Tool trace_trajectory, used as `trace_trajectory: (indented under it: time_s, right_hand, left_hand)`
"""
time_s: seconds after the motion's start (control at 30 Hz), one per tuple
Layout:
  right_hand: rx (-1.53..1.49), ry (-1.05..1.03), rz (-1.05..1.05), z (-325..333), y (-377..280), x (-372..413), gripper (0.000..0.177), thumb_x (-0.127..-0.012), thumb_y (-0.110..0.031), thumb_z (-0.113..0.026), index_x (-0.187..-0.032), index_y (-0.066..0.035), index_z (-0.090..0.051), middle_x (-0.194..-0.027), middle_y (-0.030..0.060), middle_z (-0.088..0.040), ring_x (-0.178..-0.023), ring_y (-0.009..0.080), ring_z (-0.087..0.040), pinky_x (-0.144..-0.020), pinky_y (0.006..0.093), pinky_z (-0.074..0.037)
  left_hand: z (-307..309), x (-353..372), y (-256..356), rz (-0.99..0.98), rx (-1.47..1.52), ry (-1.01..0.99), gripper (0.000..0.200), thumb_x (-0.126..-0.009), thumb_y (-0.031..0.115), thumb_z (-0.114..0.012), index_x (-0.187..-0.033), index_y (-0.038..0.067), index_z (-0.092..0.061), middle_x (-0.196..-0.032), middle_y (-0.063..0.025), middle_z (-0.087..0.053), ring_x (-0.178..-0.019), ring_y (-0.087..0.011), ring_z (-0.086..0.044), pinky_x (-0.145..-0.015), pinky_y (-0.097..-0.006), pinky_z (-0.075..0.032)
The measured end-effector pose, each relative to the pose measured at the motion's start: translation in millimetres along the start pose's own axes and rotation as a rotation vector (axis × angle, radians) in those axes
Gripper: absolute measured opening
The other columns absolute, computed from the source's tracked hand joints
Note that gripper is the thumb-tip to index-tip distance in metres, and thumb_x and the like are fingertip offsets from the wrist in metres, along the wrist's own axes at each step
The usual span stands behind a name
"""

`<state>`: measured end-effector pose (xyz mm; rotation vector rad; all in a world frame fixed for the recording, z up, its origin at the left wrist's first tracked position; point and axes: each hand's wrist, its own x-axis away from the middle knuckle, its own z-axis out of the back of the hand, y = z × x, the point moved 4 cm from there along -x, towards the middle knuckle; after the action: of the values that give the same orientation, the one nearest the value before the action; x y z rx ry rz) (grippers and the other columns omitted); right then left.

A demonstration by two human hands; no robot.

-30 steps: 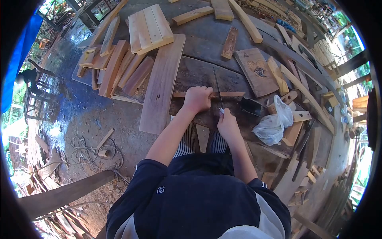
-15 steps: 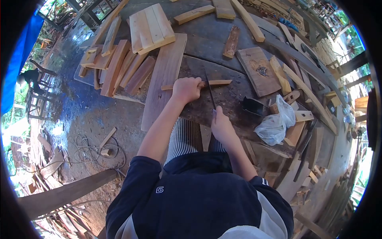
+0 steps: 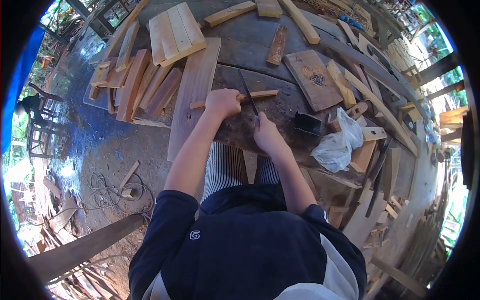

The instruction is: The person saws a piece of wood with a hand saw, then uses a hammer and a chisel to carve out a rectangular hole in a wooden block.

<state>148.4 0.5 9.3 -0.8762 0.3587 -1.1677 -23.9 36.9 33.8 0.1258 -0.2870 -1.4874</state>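
My left hand (image 3: pixel 223 104) is closed around a narrow wooden stick (image 3: pixel 264 93), which pokes out on both sides of the fist above the workbench. In my right hand (image 3: pixel 267 132) is a long, narrow dark tool that looks like a file (image 3: pixel 247 89), gripped at its near end. Its blade crosses the stick just right of my left fist and points away from me. Under the stick's left end lies a wide wooden board (image 3: pixel 197 80). To the right of my right hand is a black open container-like object (image 3: pixel 307 123).
A crumpled clear plastic bag (image 3: pixel 337 145) lies at the bench's right. Beyond it is a board with a small pile of metal bits (image 3: pixel 317 79). A slatted wood panel (image 3: pixel 176 35) and several wood pieces (image 3: pixel 134 85) lie at left. A tangled cord (image 3: pixel 117 192) is on the floor.
My right hand has pushed the file forward across the stick, so more of the blade shows beyond it. My left hand keeps its hold. The whole view has shifted slightly.
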Motion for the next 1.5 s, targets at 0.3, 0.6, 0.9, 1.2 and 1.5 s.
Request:
trace_trajectory:
  time_s: [0.3,0.6,0.9,1.2,1.5]
  right_hand:
    - [0.127,-0.047,-0.052,15.3,-1.4,30.1,0.024,-0.1,-0.023,-0.039,-0.108,-0.001,-0.048,-0.095,0.0344,-0.062,-0.095,0.0528,-0.057,-0.082,0.0586,-0.045]
    - [0.122,-0.014,0.019,23.1,-5.6,43.3,0.029,-0.101,-0.026,-0.039,-0.103,0.0,-0.05,-0.094,0.0326,-0.062,-0.096,0.0501,-0.058,-0.081,0.0559,-0.045]
    - [0.026,0.203,-0.006,44.2,-4.6,82.1,0.032,-0.099,-0.029,-0.045,-0.103,0.0,-0.054,-0.091,0.0288,-0.062,-0.091,0.0463,-0.06,-0.078,0.0483,-0.047]
    - [-0.149,0.011,-0.173,12.5,-1.0,53.2,0.024,-0.096,-0.018,-0.05,-0.115,-0.003,-0.051,-0.087,0.0262,-0.065,-0.086,0.0452,-0.065,-0.075,0.0501,-0.05]
    - [0.086,0.131,-0.016,19.9,15.9,56.3,0.024,-0.101,-0.027,-0.046,-0.106,-0.004,-0.047,-0.087,0.0272,-0.066,-0.083,0.0477,-0.063,-0.07,0.0541,-0.05]
  left_hand:
    - [-7.9,-7.5,1.8,-0.008,0.052,-0.159,0.039,-0.094,0.041,-0.046,-0.099,0.011,-0.071,-0.103,-0.0142,-0.07,-0.1,-0.0325,-0.065,-0.087,-0.046,-0.05]
    - [-10.6,-11.3,-9.0,-0.04,-0.002,-0.007,0.036,-0.094,0.038,-0.046,-0.095,0.009,-0.068,-0.096,-0.0141,-0.07,-0.092,-0.0332,-0.067,-0.08,-0.047,-0.052]
    - [-15.3,1.2,-5.7,-0.113,-0.035,0.171,0.025,-0.092,0.032,-0.053,-0.092,0.009,-0.063,-0.088,-0.0136,-0.071,-0.084,-0.0309,-0.069,-0.073,-0.0451,-0.053]
    - [-18.6,7.3,-5.1,-0.102,-0.007,0.236,0.023,-0.089,0.03,-0.053,-0.091,0.009,-0.062,-0.086,-0.0145,-0.07,-0.081,-0.0328,-0.069,-0.069,-0.0463,-0.053]
    - [-19.9,3.3,-5.4,-0.079,-0.017,0.193,0.023,-0.089,0.029,-0.052,-0.093,0.009,-0.063,-0.085,-0.0147,-0.07,-0.08,-0.0323,-0.069,-0.069,-0.046,-0.052]
